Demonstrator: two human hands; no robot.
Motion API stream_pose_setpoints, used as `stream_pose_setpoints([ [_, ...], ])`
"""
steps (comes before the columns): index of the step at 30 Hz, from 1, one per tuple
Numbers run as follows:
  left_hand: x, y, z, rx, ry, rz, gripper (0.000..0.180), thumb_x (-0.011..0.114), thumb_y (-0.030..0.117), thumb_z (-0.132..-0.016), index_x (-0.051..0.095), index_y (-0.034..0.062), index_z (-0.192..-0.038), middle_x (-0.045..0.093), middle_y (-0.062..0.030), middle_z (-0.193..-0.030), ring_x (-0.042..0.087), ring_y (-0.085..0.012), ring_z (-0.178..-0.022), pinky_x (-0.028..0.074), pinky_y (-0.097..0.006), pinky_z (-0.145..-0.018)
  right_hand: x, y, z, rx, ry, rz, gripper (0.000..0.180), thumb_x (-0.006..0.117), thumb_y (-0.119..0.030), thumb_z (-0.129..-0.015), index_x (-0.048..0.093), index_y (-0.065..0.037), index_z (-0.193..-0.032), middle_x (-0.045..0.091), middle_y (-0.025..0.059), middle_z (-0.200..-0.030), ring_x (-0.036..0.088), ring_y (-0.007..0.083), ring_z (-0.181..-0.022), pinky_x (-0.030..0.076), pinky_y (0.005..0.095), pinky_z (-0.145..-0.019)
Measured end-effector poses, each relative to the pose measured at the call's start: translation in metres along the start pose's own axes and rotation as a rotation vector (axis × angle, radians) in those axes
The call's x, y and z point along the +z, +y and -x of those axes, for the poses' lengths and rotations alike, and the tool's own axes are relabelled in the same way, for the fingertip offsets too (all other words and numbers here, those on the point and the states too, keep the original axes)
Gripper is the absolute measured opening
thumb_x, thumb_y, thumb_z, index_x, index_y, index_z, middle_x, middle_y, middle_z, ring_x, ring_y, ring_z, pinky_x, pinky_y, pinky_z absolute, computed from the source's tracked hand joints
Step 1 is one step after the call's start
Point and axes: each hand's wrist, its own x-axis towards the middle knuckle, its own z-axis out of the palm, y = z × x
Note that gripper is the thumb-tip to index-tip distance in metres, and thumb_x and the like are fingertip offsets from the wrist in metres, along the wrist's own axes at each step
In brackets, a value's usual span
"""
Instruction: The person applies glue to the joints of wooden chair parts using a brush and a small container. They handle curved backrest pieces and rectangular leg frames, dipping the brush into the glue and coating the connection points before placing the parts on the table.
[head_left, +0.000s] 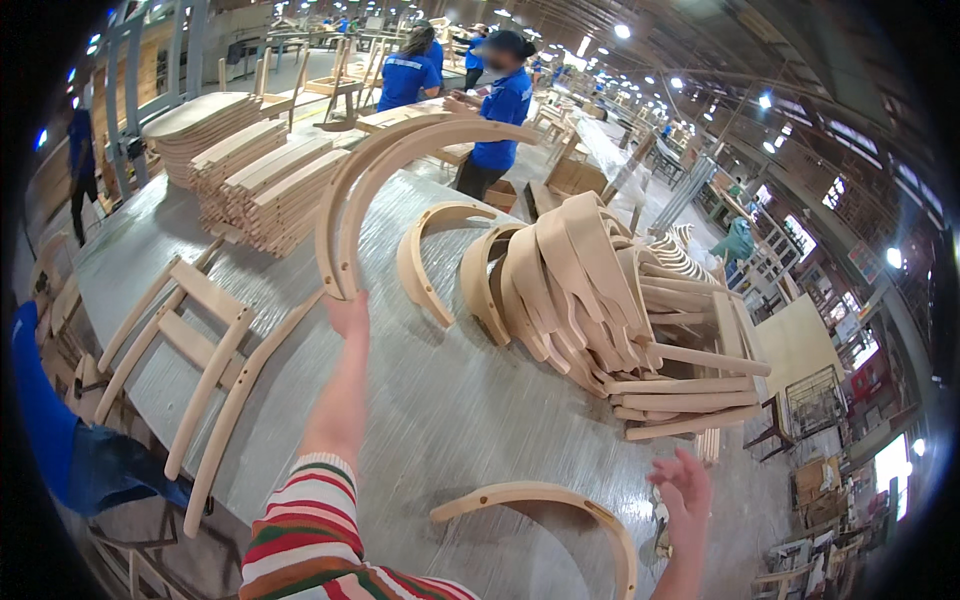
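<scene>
My left hand (348,314) is stretched forward, its fingers closed round the lower end of a curved wooden rail (352,225) with small holes. A second long curved rail (326,235) lies close along its outer side; whether the hand grips that one too is hard to see. My right hand (685,492) is in the air at the lower right, holding nothing, fingers loosely bent and apart. Nearest to it, a bowed wooden piece (590,506) rests at the table's front. Another short curved piece (408,262) lies right of the held rail.
A pile of curved parts (560,270) and straight wooden legs (690,400) covers the table's (430,400) right side. Wooden frames (205,345) lie at left. Stacked slats (265,185) and panels (200,130) stand behind. Co-workers in blue shirts (503,110) stand beyond; another blue-sleeved person (45,400) is at left.
</scene>
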Motion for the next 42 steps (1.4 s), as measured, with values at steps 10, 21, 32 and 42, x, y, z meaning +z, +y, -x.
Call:
stream_pose_setpoints([
  [10, 0.087, -0.003, -0.029, -0.24, -0.011, -0.192, 0.078, 0.074, 0.027, -0.063, 0.034, -0.0107, -0.119, 0.052, -0.0278, -0.114, 0.057, -0.0403, -0.101, 0.046, -0.046, -0.088, -0.038, 0.065, 0.072, 0.339, 0.289, 0.019, 0.041, 0.059, -0.015, -0.085, 0.05, 0.0, -0.122, 0.064, 0.0142, -0.09, 0.062, 0.0219, -0.074, 0.051, 0.0334, -0.07],
  [21, 0.012, -0.082, 0.14, 0.01, -1.406, 0.22, 0.035, 0.057, 0.029, -0.087, 0.056, 0.0083, -0.116, 0.062, -0.0047, -0.093, 0.058, -0.0212, -0.082, 0.047, -0.036, -0.076, -0.06, 0.117, 0.173, 0.745, 0.336, 0.432, 0.028, 0.058, -0.008, -0.085, 0.056, 0.001, -0.112, 0.06, 0.0053, -0.086, 0.056, 0.0111, -0.077, 0.046, 0.0254, -0.071],
  [32, -0.163, -0.038, 0.268, -0.026, -1.809, -0.775, 0.055, 0.067, 0.028, -0.071, 0.049, 0.0008, -0.115, 0.062, -0.02, -0.097, 0.062, -0.0319, -0.091, 0.048, -0.042, -0.078, -0.021, 0.142, 0.221, 0.802, 0.227, 0.16, 0.027, 0.06, -0.007, -0.084, 0.057, 0.001, -0.109, 0.06, 0.005, -0.083, 0.056, 0.0114, -0.073, 0.047, 0.0254, -0.071],
  [42, -0.167, -0.057, 0.267, -0.428, -1.542, 0.025, 0.04, 0.062, 0.012, -0.074, 0.046, 0.003, -0.109, 0.054, -0.0061, -0.078, 0.055, -0.014, -0.063, 0.046, -0.028, -0.052, -0.012, 0.167, 0.242, 0.751, 0.145, 0.215, 0.023, 0.057, -0.01, -0.085, 0.058, 0.0, -0.106, 0.065, 0.006, -0.083, 0.06, 0.0122, -0.07, 0.046, 0.0245, -0.063],
])
